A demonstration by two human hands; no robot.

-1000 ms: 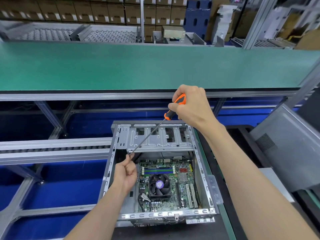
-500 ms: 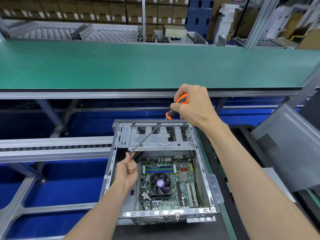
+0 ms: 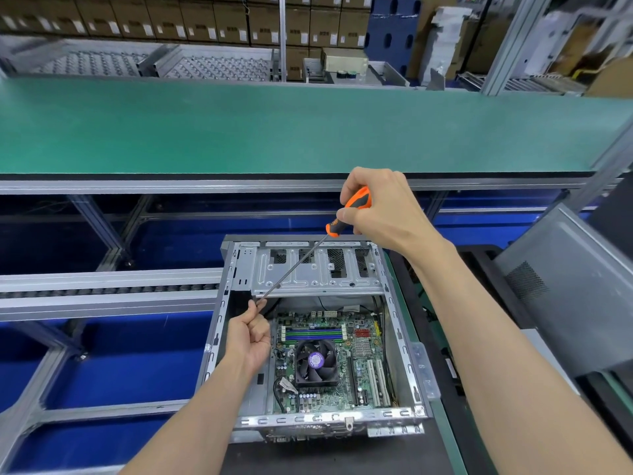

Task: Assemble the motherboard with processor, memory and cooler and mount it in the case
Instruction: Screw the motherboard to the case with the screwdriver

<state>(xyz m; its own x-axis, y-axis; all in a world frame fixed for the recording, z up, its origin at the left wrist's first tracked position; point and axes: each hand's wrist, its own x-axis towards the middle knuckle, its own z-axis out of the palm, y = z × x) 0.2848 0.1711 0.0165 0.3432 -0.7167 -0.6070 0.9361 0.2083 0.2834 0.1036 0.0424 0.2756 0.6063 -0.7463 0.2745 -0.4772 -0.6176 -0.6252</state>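
Note:
An open metal computer case (image 3: 399, 337) lies on its side below me. Inside it sits the green motherboard (image 3: 359, 371) with a black cooler fan (image 3: 315, 361) and memory sticks (image 3: 313, 334). My right hand (image 3: 380, 207) grips the orange-and-black handle of a long screwdriver (image 3: 349, 214) above the case's drive cage (image 3: 315, 269). The shaft slants down to the left. My left hand (image 3: 248, 334) pinches the shaft near its tip at the case's upper left inner corner. The tip itself is hidden by my fingers.
A green conveyor belt (image 3: 308, 132) runs across behind the case. A roller track (image 3: 102, 293) extends to the left. A grey case side panel (image 3: 561, 296) leans at the right. Cardboard boxes (image 3: 205, 18) are stacked at the back.
Almost nothing has moved; both hands keep their hold on the screwdriver and the view has shifted slightly.

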